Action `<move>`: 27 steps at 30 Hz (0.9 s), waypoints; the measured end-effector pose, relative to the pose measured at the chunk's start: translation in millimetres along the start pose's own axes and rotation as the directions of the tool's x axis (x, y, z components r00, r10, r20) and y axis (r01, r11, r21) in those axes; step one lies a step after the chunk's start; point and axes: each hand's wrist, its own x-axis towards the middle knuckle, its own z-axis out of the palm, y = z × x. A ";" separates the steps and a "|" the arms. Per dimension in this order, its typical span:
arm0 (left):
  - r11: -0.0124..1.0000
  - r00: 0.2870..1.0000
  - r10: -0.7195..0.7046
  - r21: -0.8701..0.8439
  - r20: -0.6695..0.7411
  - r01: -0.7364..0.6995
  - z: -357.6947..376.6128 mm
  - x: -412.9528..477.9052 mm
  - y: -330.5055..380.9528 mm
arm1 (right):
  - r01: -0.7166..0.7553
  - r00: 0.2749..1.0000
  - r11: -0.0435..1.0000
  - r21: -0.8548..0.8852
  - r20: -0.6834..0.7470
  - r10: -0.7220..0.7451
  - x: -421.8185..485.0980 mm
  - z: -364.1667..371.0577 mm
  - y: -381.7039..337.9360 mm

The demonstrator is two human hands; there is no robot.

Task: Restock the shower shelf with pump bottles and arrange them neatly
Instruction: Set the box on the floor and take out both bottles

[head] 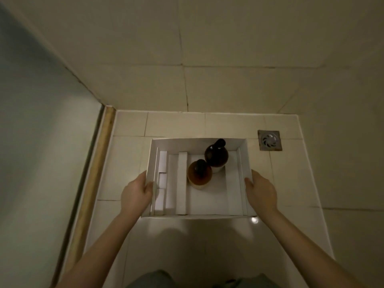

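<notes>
Seen from above: left hand (136, 191) and right hand (262, 191) each grip a side wall of an open white cardboard box (242, 173) holding two upright amber pump bottles (200, 173), over the tiled shower floor (128, 125); keeping it level should stop them toppling

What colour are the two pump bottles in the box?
Both pump bottles are amber-brown with dark pump tops, seen in the head view.

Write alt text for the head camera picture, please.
Two bare hands, left hand and right hand, grip the sides of an open white box over a tiled shower floor. Two brown pump bottles stand inside; a drain lies beyond.
</notes>
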 end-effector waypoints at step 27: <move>0.994 0.992 -0.113 -0.015 -0.061 0.112 117.6 14.5 -66.3 | -0.015 0.995 1.000 0.000 -0.097 0.015 26.2 126.2 55.7</move>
